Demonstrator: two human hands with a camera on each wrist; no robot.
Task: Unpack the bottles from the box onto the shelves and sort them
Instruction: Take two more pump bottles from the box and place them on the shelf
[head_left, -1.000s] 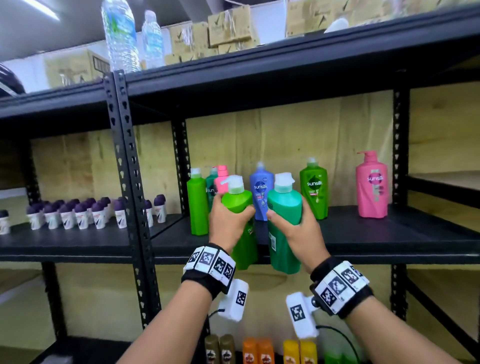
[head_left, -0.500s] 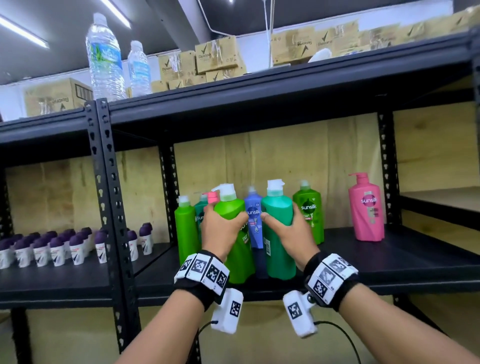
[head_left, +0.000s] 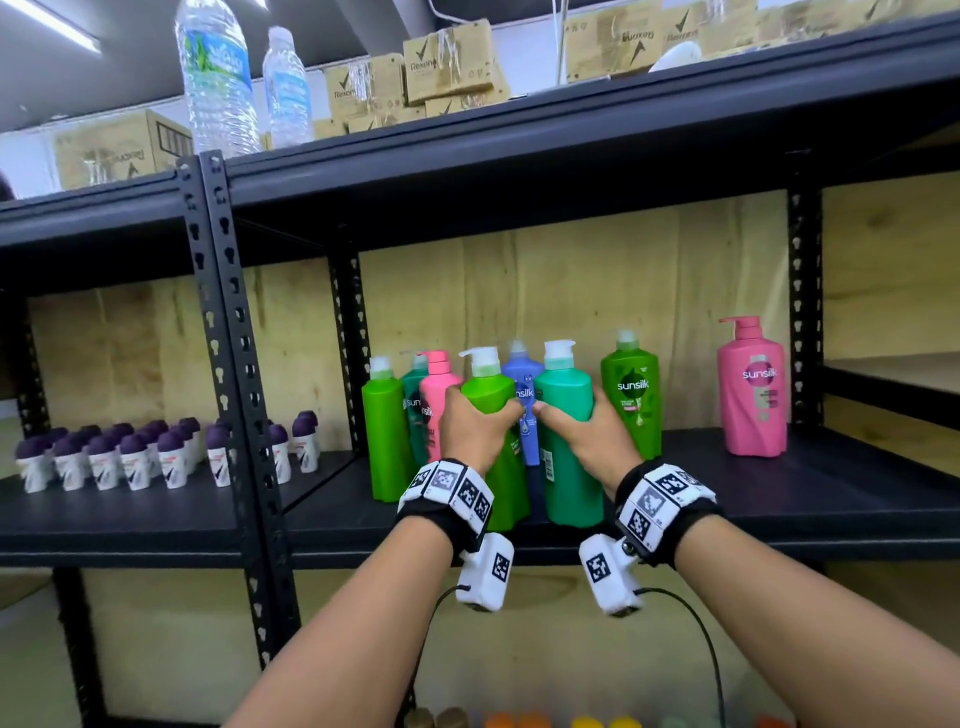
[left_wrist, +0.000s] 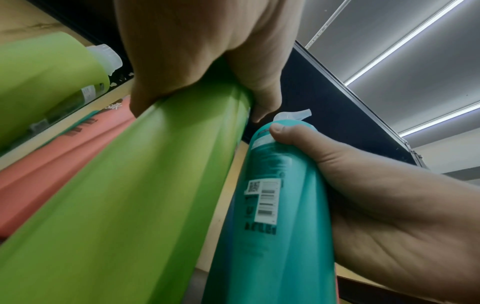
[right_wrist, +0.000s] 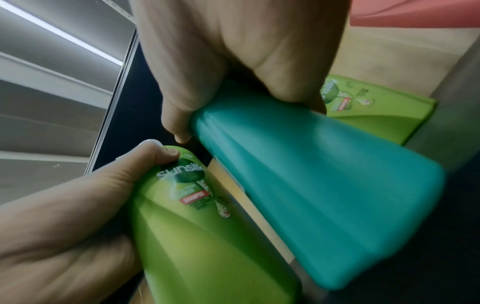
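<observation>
My left hand (head_left: 475, 426) grips a light green pump bottle (head_left: 496, 415) round its upper body. My right hand (head_left: 582, 431) grips a teal pump bottle (head_left: 566, 457) the same way. Both bottles stand upright side by side near the front of the black middle shelf (head_left: 831, 499). In the left wrist view the green bottle (left_wrist: 135, 195) fills the middle, with the teal bottle (left_wrist: 272, 205) and my right hand (left_wrist: 376, 195) beside it. In the right wrist view the teal bottle (right_wrist: 311, 185) is in my grip, the green bottle (right_wrist: 197, 216) at lower left.
Behind stand a green bottle (head_left: 384, 431), a dark teal one (head_left: 415, 405), a pink one (head_left: 434, 400), a blue one (head_left: 524, 405), a green Sunsilk bottle (head_left: 631, 395) and a pink pump bottle (head_left: 750, 389) far right. Several small purple-capped roll-ons (head_left: 130, 457) fill the left shelf. Water bottles (head_left: 218, 78) and cartons (head_left: 447, 62) sit on top.
Both hands have carried the two bottles up and forward from below the shelf edge; now they stand on the middle shelf, in front of the blue bottle.
</observation>
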